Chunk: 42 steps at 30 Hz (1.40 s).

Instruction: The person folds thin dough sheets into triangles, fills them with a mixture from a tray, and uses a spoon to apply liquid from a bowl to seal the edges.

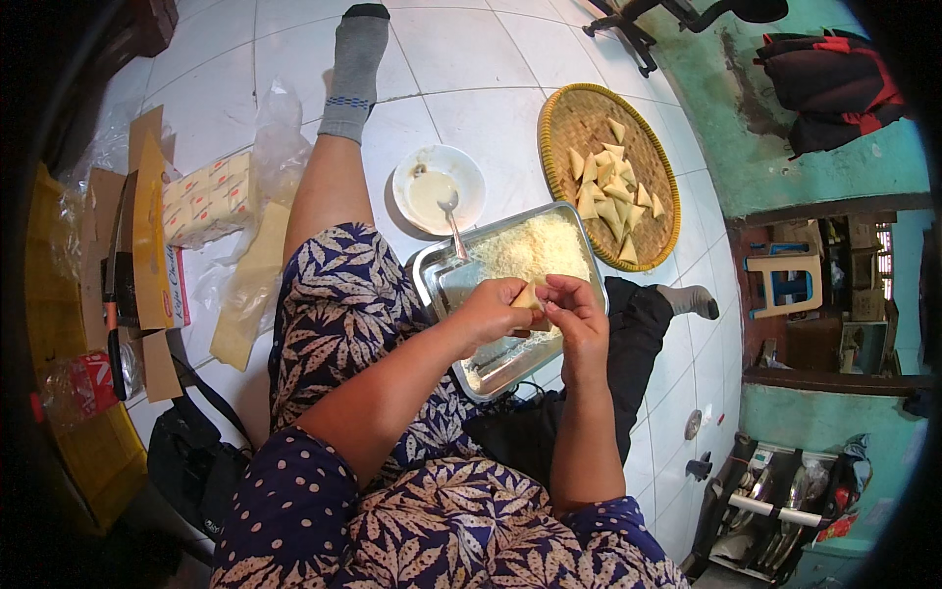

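A person sits on a white tiled floor [471,59] with legs stretched out; a rectangular metal tray [432,265] heaped with grated white cheese [535,245] rests beside the knee, and just beyond it stands a white bowl [469,167] of pale paste with a metal spoon [454,221] leaning from bowl to tray; to the right lies a round woven bamboo tray [564,128] bearing a pile of folded triangular pastries [610,191]; at the left, blocks of wrapped cheese [208,199] sit on clear plastic beside opened cardboard boxes [147,236].

Both forearms reach in from the lower edge and meet over the metal tray, hiding part of its near corner; the left hand [491,309] and the right hand [579,319] face each other with wrists bent inward; thumbs and forefingers of both pinch a small pale pastry wrapper [531,297] between them, just above the tray; the other fingers curl loosely.
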Each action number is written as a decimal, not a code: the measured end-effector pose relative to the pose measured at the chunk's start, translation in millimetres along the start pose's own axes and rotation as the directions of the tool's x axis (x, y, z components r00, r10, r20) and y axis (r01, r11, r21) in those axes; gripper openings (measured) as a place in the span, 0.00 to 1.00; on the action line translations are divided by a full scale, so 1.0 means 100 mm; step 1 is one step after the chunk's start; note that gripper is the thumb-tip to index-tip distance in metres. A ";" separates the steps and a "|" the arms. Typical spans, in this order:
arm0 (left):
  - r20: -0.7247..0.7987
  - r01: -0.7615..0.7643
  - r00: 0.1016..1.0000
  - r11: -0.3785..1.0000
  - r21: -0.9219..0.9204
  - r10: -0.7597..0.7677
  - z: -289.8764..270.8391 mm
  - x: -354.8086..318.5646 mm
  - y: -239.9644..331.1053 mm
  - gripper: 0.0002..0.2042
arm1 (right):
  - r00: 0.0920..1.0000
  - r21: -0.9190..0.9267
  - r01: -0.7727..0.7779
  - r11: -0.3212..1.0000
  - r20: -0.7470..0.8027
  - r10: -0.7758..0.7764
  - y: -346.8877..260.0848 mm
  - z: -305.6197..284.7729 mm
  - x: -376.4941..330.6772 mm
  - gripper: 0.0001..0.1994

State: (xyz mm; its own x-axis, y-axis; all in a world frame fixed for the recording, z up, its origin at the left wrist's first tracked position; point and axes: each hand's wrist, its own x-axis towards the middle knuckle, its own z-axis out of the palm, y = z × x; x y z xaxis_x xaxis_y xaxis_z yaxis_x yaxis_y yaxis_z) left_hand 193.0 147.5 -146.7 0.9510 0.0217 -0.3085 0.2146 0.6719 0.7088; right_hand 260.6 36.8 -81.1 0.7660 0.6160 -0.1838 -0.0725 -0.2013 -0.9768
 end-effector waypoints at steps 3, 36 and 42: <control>0.011 -0.020 1.000 0.999 -0.026 0.021 0.00 0.00 -0.01 0.12 | 0.998 0.010 0.041 0.999 -0.057 -0.040 -0.03 -0.07 0.01 0.16; 0.007 -0.115 0.993 0.986 -0.123 0.116 0.06 -0.05 -0.03 0.11 | 0.998 0.383 -0.044 0.923 -0.015 0.054 0.35 0.05 -0.18 0.26; -0.017 -0.094 0.996 0.976 -0.199 0.092 0.07 -0.09 -0.01 0.11 | 0.997 0.165 0.081 0.983 -0.018 -0.079 0.36 0.03 -0.19 0.23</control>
State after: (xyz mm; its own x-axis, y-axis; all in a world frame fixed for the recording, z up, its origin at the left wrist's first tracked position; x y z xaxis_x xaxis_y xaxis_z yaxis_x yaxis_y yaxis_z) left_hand 185.5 141.1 -140.4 0.9629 0.0959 -0.2524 0.0759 0.8008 0.5941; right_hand 242.0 20.1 -113.6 0.7809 0.6159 -0.1044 -0.1150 -0.0225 -0.9931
